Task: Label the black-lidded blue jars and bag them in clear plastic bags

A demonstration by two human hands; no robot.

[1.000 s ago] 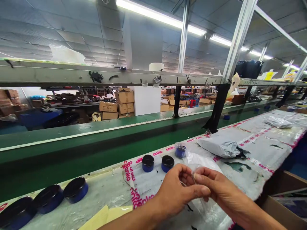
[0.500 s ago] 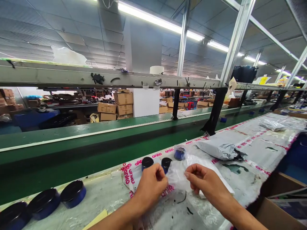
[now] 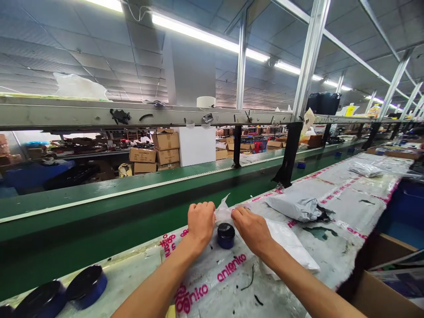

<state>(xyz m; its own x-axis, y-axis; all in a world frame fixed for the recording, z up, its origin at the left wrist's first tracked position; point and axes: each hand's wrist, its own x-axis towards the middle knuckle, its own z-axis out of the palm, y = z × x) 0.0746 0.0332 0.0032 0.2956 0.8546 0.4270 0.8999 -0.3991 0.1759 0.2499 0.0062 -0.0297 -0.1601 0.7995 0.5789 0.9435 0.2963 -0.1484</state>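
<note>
Between my two hands a clear plastic bag [image 3: 224,213] is stretched near the table's far edge. My left hand [image 3: 201,223] is closed on its left side, knuckles up. My right hand [image 3: 251,227] pinches its right side. Just in front of the bag stands a small round blue container with a black top [image 3: 225,235]. My hands and the bag hide whatever lies behind them. At the lower left sit larger blue containers with black tops [image 3: 86,286], side by side. A stack of white plastic bags [image 3: 291,245] lies under and right of my right forearm.
A green conveyor belt [image 3: 132,229] runs along the far side of the covered table [image 3: 232,291]. Silver-grey packages [image 3: 294,206] lie to the right. A black-wrapped post [image 3: 289,154] rises beyond the table edge. An open cardboard box [image 3: 380,291] stands at the lower right.
Both hands have moved forward and away with the plastic bag, toward the table's far edge. The small container near the bag now shows fully in front of it. The camera view has shifted slightly.
</note>
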